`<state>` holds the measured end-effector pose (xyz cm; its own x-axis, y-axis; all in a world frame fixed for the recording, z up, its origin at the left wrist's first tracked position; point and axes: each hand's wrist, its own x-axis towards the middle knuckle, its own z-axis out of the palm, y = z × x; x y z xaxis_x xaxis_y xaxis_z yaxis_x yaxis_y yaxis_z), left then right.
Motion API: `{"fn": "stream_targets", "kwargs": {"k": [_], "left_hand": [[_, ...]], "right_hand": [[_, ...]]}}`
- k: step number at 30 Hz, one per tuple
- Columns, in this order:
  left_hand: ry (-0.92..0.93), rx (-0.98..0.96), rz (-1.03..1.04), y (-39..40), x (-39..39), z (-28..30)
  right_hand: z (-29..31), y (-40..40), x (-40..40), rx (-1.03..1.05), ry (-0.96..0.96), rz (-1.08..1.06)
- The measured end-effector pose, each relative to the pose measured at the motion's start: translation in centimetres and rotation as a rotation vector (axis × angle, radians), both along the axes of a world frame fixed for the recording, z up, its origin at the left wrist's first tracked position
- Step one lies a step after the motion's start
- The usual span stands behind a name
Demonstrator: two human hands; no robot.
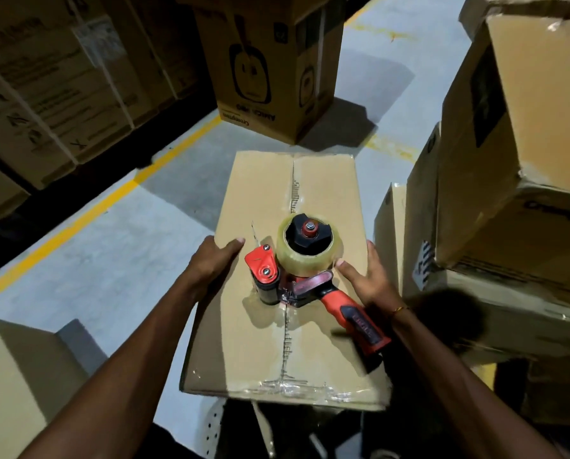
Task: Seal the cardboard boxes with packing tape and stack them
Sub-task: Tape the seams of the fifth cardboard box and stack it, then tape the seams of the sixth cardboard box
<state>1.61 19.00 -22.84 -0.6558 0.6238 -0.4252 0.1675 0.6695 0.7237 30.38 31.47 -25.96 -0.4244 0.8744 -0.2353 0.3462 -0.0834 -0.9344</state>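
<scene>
Stacks of cartons point(55, 81) are lining the left side behind a yellow line point(104, 200) on the grey floor point(88, 260), and more cartons point(515, 154) are piling up on the right. One printed carton point(270, 67) is standing alone ahead. In the middle, the box point(290, 279) is lying flat-topped in front of the person, its plain brown flaps meeting along a centre seam; clear tape is glinting along that seam and across the near edge. The dispenser point(303, 276) is lying on its side on the box top, red and black, its clear roll facing up and its handle pointing toward the right wrist. The left hand point(215, 260) is gripping the box's left edge, thumb on top. The right hand point(363, 276) is clasping the right edge, thumb touching the roll.
</scene>
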Motion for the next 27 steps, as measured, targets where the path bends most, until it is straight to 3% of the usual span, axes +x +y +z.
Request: {"fn": "stream_targets", "kwargs": {"k": [6, 11, 19, 27], "left_hand": [[-0.054, -0.003, 0.033, 2.0, -1.0, -0.5], [-0.082, 0.045, 0.077, 2.7, -1.7, 3.5], [0.113, 0.094, -0.208, 2.3, -1.7, 21.0], [0.199, 0.149, -0.283, 5.1, -2.4, 38.6]], "right_hand": [[0.5, 0.5, -0.9, 0.086, -0.037, 0.056], [4.4, 2.1, -1.8, 0.154, -0.103, 0.12], [21.2, 4.1, -2.8, 0.136, -0.087, 0.165], [39.0, 5.3, -2.1, 0.182, -0.065, 0.104]]}}
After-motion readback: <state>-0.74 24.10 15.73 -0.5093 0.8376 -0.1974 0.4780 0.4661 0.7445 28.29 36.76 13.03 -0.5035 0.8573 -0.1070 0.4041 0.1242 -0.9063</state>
